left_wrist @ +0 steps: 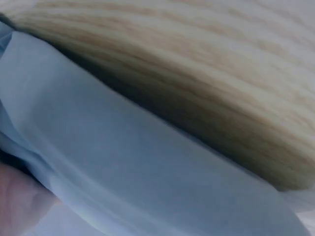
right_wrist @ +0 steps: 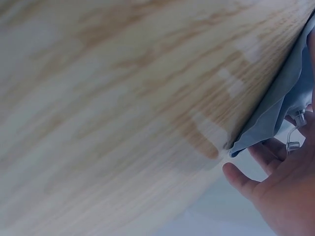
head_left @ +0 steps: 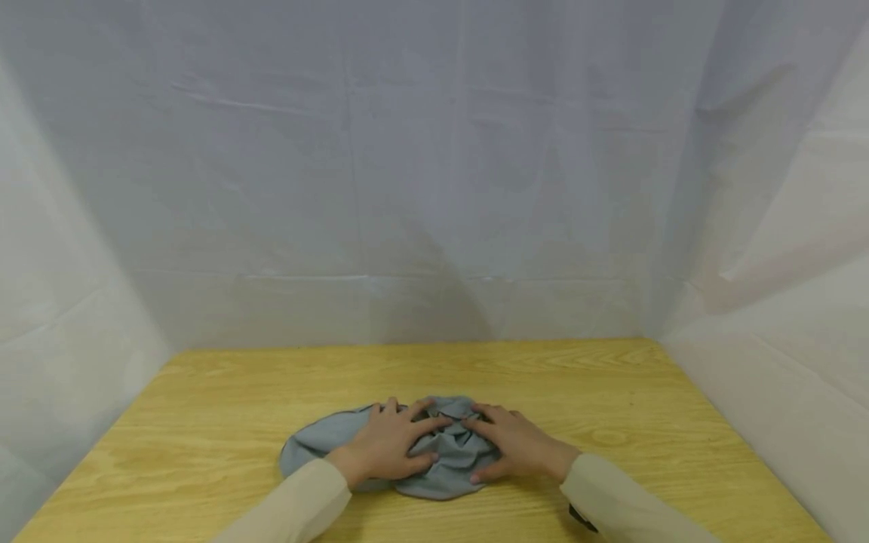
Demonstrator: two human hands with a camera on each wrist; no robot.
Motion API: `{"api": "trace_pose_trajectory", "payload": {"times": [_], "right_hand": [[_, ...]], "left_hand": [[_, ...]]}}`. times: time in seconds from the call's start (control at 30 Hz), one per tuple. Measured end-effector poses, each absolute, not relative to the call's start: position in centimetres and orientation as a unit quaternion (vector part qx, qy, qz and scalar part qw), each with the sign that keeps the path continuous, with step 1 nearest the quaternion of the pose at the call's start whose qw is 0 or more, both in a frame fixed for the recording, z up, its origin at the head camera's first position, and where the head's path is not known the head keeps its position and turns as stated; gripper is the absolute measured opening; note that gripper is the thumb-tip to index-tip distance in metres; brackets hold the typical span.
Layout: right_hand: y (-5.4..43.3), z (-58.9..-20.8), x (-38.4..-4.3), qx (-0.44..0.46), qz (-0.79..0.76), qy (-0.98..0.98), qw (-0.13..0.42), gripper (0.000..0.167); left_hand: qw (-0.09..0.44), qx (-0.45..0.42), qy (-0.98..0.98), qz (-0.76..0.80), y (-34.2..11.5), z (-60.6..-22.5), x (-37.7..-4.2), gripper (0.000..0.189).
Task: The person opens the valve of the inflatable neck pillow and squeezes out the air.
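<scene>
A crumpled grey-blue cloth (head_left: pixel 451 456) lies near the front of the wooden table, with a smoother part stretching to the left. My left hand (head_left: pixel 387 445) rests over its middle, fingers spread. From the right side my right hand (head_left: pixel 519 443) touches the bunched end, fingers apart and pointing left. In the left wrist view a broad fold of the cloth (left_wrist: pixel 123 142) fills the foreground, and only a bit of the left hand (left_wrist: pixel 22 204) shows. The right wrist view has the right hand (right_wrist: pixel 285 189) beside the cloth edge (right_wrist: pixel 268 118), its thumb held off. A small clear bent piece (right_wrist: pixel 294 132) shows by the palm.
The wood-grain table (head_left: pixel 224 392) extends around the cloth. Pale sheeting hangs behind it as a back wall (head_left: pixel 421 188), with more at the left side (head_left: pixel 54 339) and right side (head_left: pixel 781 332). Something dark (head_left: pixel 581 517) shows under the right sleeve.
</scene>
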State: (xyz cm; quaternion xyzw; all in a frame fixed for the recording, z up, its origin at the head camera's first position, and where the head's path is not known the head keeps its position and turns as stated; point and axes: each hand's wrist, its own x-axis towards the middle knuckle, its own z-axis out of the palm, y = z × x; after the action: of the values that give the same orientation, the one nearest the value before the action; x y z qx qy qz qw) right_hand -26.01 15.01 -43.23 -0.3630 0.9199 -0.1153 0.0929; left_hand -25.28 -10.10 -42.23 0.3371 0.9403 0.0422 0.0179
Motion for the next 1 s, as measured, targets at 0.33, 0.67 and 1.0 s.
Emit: {"api": "trace_pose_trajectory", "payload": {"times": [0.33,0.67,1.0], "right_hand": [[14.95,-42.95,-26.07,-0.354,-0.135,0.920,0.101,0.082],[14.84,-42.72,-26.07,-0.347,-0.159,0.919,0.094,0.062],[14.46,-43.25,-25.91,-0.350,-0.159,0.922,0.041,0.053]], "left_hand": [[0.034,0.339,0.940,0.033,-10.34,-42.10,-25.27,0.075],[0.004,0.345,0.939,0.005,-10.12,-42.40,-25.06,0.074],[0.006,0.353,0.935,0.027,-10.42,-42.43,-24.97,0.072]]}}
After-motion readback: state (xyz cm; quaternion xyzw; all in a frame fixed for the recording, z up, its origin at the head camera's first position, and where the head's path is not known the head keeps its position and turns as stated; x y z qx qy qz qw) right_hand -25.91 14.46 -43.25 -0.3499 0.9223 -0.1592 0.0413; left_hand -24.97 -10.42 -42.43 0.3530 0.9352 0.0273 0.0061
